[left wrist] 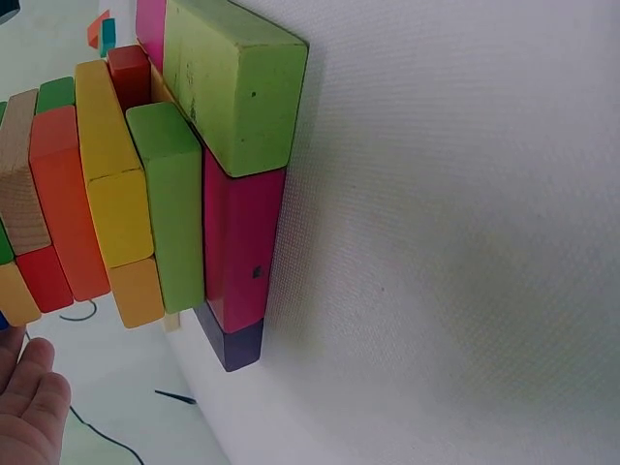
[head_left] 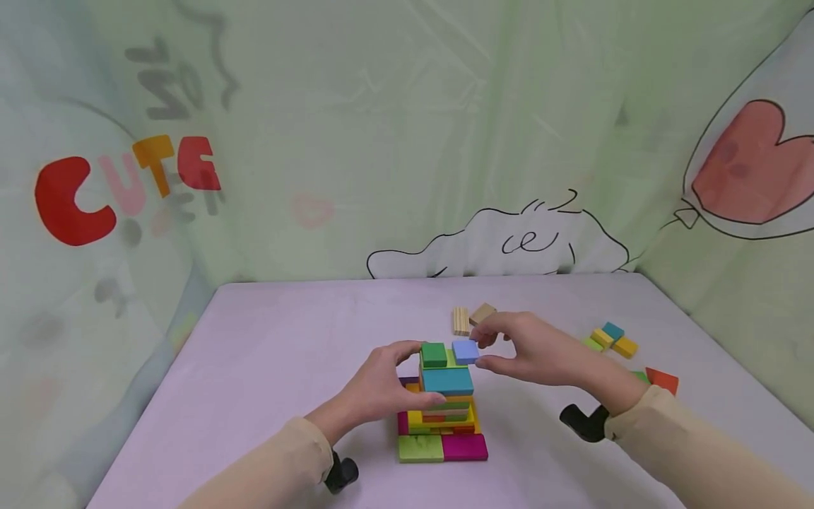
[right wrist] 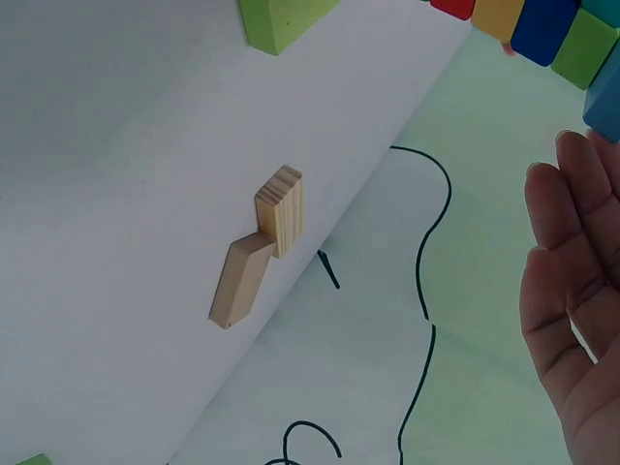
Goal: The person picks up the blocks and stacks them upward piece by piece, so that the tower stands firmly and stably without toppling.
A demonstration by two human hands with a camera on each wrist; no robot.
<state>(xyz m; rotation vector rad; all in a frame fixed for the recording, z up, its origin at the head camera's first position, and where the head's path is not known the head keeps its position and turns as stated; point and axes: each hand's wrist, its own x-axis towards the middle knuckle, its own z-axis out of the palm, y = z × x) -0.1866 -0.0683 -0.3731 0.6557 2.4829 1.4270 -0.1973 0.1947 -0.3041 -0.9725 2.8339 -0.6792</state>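
A tower of coloured blocks [head_left: 448, 382] stands on the table, with a light green and a magenta block at its front base. My left hand [head_left: 388, 378] cups its left side: the thumb lies across the front, and the index fingertip reaches a dark green block [head_left: 434, 355] on top. Between the thumb and index finger of my right hand [head_left: 537, 350] is a light blue block [head_left: 466, 352], pinched at the tower's top right. In the left wrist view, the left fingers [left wrist: 34, 402] lie beside the upper layers. The right wrist view shows right fingers [right wrist: 572, 213] near the top blocks.
Two plain wooden blocks [right wrist: 281, 208] lie behind the tower. Several small yellow, blue and green blocks [head_left: 613, 338] are grouped at the right, and a red-orange block [head_left: 663, 380] lies near the right forearm. Printed curtains [head_left: 407, 141] enclose the table [head_left: 286, 332].
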